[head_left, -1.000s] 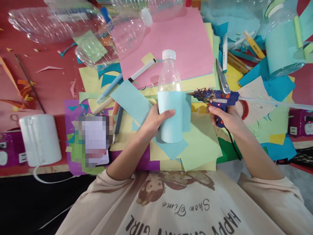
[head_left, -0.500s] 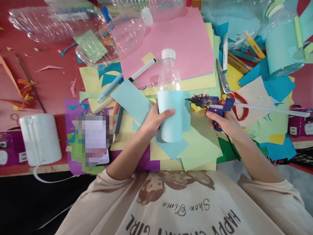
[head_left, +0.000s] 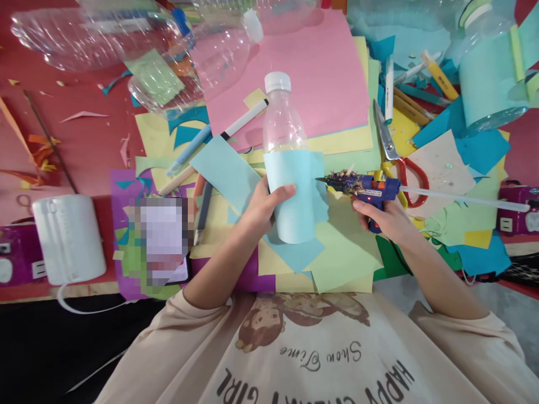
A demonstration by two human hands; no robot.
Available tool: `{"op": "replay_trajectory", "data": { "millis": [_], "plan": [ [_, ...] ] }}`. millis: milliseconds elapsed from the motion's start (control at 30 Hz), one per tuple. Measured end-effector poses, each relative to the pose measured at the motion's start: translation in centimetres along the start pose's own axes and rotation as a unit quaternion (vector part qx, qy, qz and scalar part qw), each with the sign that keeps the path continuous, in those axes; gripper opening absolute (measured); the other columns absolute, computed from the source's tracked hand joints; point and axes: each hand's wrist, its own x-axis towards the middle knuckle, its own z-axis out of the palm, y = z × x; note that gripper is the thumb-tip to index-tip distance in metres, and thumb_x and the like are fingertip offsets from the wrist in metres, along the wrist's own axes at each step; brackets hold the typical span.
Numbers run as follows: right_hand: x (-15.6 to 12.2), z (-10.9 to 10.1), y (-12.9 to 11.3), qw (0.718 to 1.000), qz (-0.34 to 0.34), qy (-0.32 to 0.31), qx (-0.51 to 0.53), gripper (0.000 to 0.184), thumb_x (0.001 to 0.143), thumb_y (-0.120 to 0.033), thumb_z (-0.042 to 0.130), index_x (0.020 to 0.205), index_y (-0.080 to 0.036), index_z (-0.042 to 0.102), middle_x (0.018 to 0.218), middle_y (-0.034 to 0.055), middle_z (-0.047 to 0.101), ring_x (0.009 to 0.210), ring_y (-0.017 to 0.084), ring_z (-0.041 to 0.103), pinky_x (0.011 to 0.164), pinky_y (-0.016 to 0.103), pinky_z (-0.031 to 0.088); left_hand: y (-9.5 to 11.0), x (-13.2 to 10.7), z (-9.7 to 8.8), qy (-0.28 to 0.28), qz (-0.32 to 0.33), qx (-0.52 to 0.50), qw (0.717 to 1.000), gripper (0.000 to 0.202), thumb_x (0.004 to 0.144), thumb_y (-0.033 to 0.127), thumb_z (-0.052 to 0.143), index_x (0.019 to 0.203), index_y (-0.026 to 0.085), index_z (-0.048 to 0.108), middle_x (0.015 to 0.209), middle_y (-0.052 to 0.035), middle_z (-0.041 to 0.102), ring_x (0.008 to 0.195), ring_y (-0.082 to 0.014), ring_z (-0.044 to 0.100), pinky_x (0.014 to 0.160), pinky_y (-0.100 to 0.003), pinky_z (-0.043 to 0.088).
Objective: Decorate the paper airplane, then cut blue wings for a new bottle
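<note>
at the middle of the cluttered desk (head_left: 84, 148), the left hand (head_left: 264, 206) has its grip closed around a bottle (head_left: 284, 126), its long axis running near to far, white cap (head_left: 278, 82) at the far end and slightly left. the right hand (head_left: 382, 216) clasps a glue gun (head_left: 381, 188), nozzle (head_left: 324, 179) pointing left toward the loose flap (head_left: 319, 193) of the bottle's blue paper wrap (head_left: 292, 216); this looks like the gluing step, probably calling next for a steady bead there.

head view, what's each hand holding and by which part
Left hand: the bottle, by its paper-wrapped body. Right hand: the glue gun, by its handle.
</note>
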Motion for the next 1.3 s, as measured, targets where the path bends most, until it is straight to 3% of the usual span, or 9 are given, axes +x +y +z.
{"op": "replay_trajectory", "data": {
  "millis": [333, 500, 833, 1067, 1300],
  "plan": [
    [-0.5, 0.1, 0.0, 1.000, 0.010, -0.017, -0.008, 0.031, 0.082, -0.049, 0.064, 0.071, -0.020, 0.056, 0.046, -0.0043, 0.054, 0.044, 0.010, 0.051, 0.047, 0.024, 0.042, -0.1, 0.0, -0.5, 0.031, 0.028, -0.012, 0.999, 0.053, 0.065, 0.056, 0.072, 0.100, 0.019, 0.059, 0.087, -0.0064, 0.067, 0.085, -0.0258, 0.068, 0.068, -0.034, 0.059],
    [-1.3, 0.3, 0.2, 0.999, 0.028, -0.039, -0.001, 0.035, 0.082, -0.051, 0.063, 0.068, -0.021, 0.054, 0.047, -0.0039, 0.053, 0.044, 0.011, 0.050, 0.048, 0.025, 0.042, -0.2, 0.3, -0.7, 0.051, 0.043, -0.038, 0.997, 0.052, 0.064, 0.057, 0.074, 0.096, 0.018, 0.061, 0.079, -0.0038, 0.065, 0.076, -0.0222, 0.068, 0.065, -0.031, 0.060],
    [-2.1, 0.6, 0.8, 0.994, 0.078, -0.065, -0.031, 0.035, 0.081, -0.052, 0.060, 0.069, -0.020, 0.054, 0.046, -0.0028, 0.053, 0.045, 0.011, 0.050, 0.049, 0.025, 0.040, -0.5, 0.7, -1.1, 0.068, 0.073, -0.064, 0.993, 0.053, 0.063, 0.058, 0.075, 0.096, 0.019, 0.062, 0.080, -0.0043, 0.068, 0.092, -0.0284, 0.070, 0.079, -0.036, 0.061],
    [-2.7, 0.7, 1.3, 0.992, 0.083, -0.081, -0.040, 0.035, 0.083, -0.049, 0.058, 0.065, -0.020, 0.053, 0.047, -0.0023, 0.053, 0.046, 0.010, 0.049, 0.051, 0.026, 0.040, -0.2, 0.8, -1.0, 0.085, 0.075, -0.067, 0.991, 0.057, 0.060, 0.059, 0.076, 0.097, 0.019, 0.059, 0.082, -0.0043, 0.067, 0.095, -0.0289, 0.069, 0.081, -0.037, 0.060],
    [-3.1, 0.4, 1.6, 0.991, 0.097, -0.078, -0.047, 0.036, 0.082, -0.054, 0.058, 0.074, -0.019, 0.054, 0.049, -0.0034, 0.053, 0.048, 0.011, 0.050, 0.054, 0.027, 0.041, -0.2, 0.8, -0.9, 0.104, 0.082, -0.061, 0.989, 0.056, 0.060, 0.057, 0.078, 0.097, 0.019, 0.060, 0.084, -0.0042, 0.067, 0.092, -0.0278, 0.069, 0.082, -0.037, 0.060]
  ]
}}
